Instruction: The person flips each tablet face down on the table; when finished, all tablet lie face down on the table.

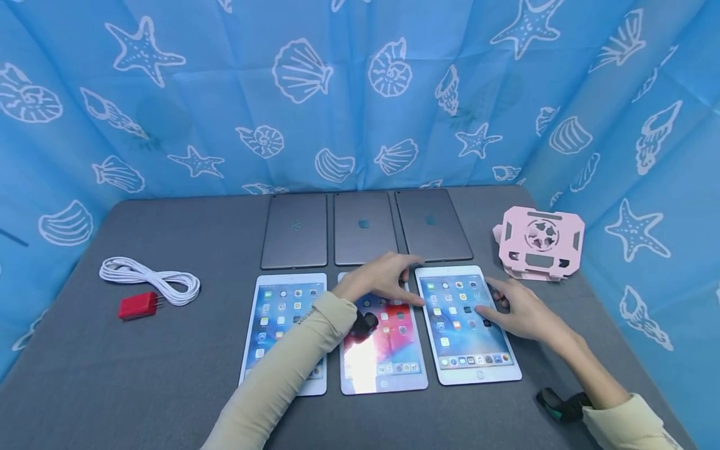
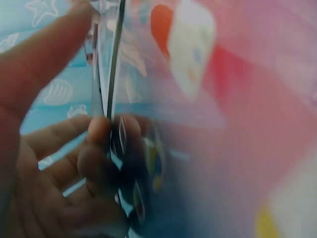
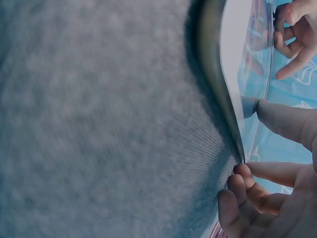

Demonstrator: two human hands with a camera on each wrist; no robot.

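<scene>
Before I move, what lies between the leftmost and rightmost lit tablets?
The middle lit tablet, partly hidden by the left hand and left sleeve, as the head view shows.

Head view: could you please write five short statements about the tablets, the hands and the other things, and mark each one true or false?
1. Three dark tablets lie with their backs up in the rear row. True.
2. The pink holder stands on the left side of the table. False: it is on the right side; the red plug and white cable lie at the left.
3. The right hand has its thumb over the right front tablet. True.
4. That tablet's screen is black. False: it is lit and shows app icons.
5. The left sleeve passes over part of the left front tablet. True.
</scene>
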